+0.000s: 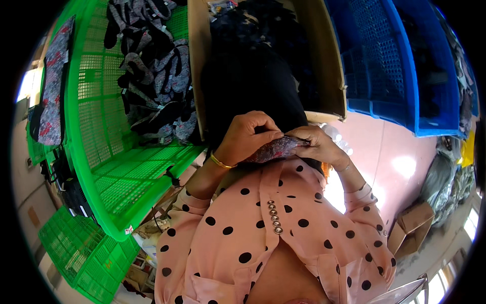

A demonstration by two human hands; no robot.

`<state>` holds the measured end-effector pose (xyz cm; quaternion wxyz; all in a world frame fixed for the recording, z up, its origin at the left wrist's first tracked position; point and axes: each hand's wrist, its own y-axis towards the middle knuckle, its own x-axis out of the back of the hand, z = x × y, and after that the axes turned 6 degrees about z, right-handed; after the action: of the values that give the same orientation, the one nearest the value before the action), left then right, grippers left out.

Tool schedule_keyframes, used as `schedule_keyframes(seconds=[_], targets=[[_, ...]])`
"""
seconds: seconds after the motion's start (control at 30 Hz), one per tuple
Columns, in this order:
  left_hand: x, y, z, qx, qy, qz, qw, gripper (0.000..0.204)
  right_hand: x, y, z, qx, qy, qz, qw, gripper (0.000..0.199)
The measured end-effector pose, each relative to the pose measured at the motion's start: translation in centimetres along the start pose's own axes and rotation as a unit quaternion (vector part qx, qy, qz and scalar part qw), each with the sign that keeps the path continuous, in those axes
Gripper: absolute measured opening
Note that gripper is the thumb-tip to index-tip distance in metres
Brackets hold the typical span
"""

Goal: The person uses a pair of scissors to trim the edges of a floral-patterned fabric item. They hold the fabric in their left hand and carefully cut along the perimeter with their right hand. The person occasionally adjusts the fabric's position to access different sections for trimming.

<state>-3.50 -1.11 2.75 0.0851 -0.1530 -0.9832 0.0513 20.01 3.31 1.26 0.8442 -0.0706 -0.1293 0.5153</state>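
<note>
Left hand (248, 133): fingers curled and closed, thumb and fingertips pinching the upper edge of the cloth; a gold-coloured bangle (223, 161) circles the wrist.
Right hand (323, 146): closed too, thumb and fingers gripping the cloth's right end.
Patterned cloth piece (276, 150): grey with red flecks, held between both hands just in front of the polka-dot blouse (243, 238), over the dark-clad lap; its full shape is hidden by the fingers.
Green crate (98, 96): to the left, with a loose heap of grey-patterned and black fabric pieces (157, 71) at its far right side.
Cardboard box (324, 55): straight ahead beyond the hands, holding a dark heap, probably fabric, though the shadow makes it hard to tell.
Blue crates (374, 45): side by side, right of that box.
Small open carton (412, 228): on the floor at lower right.
</note>
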Motion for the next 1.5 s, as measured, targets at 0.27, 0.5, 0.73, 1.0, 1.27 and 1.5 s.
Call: schedule_keyframes(seconds=[0.27, 0.5, 0.73, 1.0, 1.27, 1.5], targets=[[1.2, -1.1, -0.7, -0.054, 0.150, -0.277, 0.948, 0.016, -0.6, -1.0, -1.6, -0.098, 0.163, -0.079, 0.979, 0.027], [0.4, -1.2, -0.2, -0.078, 0.150, -0.103, 0.980, 0.031, 0.7, -0.9, 0.7, -0.064, 0.041, -0.017, 0.997, 0.029], [-0.2, -0.7, 0.9, -0.009, 0.083, -0.043, 0.996, 0.018, -0.1, -0.2, -0.7, -0.112, 0.104, 0.011, 0.988, 0.028], [-2.2, 1.7, 5.0, -0.079, 0.285, -0.101, 0.950, 0.016, 0.1, -0.3, -3.4, -0.045, 0.011, -0.121, 0.992, 0.037], [-0.1, 1.3, 5.6, 0.103, -0.156, -0.038, 0.982, 0.021, 1.8, 0.6, 0.9, -0.094, -0.245, -0.108, 0.959, 0.028], [0.4, 1.5, 3.2, 0.105, -0.095, 0.086, 0.986, 0.020, 1.8, 0.1, 1.4, -0.124, -0.268, -0.086, 0.952, 0.039]])
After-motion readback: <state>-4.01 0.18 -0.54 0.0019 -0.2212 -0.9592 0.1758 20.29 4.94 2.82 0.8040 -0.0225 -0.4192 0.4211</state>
